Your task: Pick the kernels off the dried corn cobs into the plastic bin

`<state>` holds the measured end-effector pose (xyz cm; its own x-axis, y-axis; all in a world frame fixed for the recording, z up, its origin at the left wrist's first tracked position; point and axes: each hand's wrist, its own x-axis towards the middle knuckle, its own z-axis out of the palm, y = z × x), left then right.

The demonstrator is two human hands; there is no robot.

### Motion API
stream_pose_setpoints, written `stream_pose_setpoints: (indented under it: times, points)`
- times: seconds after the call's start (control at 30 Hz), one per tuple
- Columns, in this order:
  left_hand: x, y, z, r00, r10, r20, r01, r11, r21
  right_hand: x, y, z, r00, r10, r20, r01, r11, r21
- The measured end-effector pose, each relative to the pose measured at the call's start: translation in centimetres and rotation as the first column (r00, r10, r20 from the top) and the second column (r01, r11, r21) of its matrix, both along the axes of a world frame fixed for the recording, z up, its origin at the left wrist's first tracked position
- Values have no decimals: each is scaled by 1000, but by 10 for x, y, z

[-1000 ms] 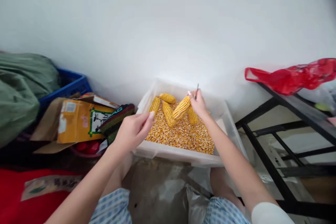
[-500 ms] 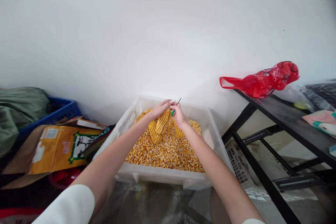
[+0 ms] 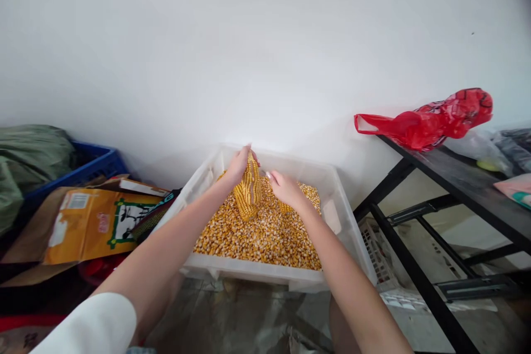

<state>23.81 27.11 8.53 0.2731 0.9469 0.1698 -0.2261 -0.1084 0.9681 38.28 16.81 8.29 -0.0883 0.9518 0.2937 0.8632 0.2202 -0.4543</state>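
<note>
My left hand [image 3: 239,164] is wrapped round the upper part of an ear of corn [image 3: 252,181], which stands tilted with a strip between its kernel rows showing. Against it, lower down, another ear of corn [image 3: 245,211] rests on the loose kernels [image 3: 257,238]. My right hand [image 3: 286,188] is closed a little to the right of the held ear. The thin green-handled screwdriver is mostly hidden inside that fist. Below the right wrist part of a further ear [image 3: 285,208] shows. All this lies in a translucent plastic bin [image 3: 249,269].
A black rack [image 3: 464,180] stands at the right with a red plastic bag [image 3: 431,121] on top and a white basket [image 3: 375,249] beneath. At left are an orange cardboard box [image 3: 93,227] and a blue crate [image 3: 102,166]. Behind the bin rises a white wall [image 3: 265,55].
My right hand has come away from the top of the ear, lower and to the right. The green handle is now out of sight. My left hand with the ear has shifted left and up.
</note>
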Motion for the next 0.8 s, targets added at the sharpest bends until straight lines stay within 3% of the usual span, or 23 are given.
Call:
stream_pose_setpoints:
  times: [0.17,0.37,0.63,0.73,0.8]
  points:
    - [-9,1,-1,995,69,66,-69,998,-2,-21,-8,3,984,124,126,-127,992,16]
    - [-3,-10,4,999,35,-30,-33,998,46,-32,-9,-2,976,58,210,-66,997,29]
    - [-4,-8,1,997,64,-40,-60,995,77,-31,-10,-2,934,167,315,-136,984,-118]
    - [-7,-5,0,994,100,-48,-95,991,90,-28,-9,-4,937,189,294,-145,975,-167]
    - [-11,-3,0,994,93,-49,-88,992,85,-25,-9,-2,958,155,239,-130,984,-119]
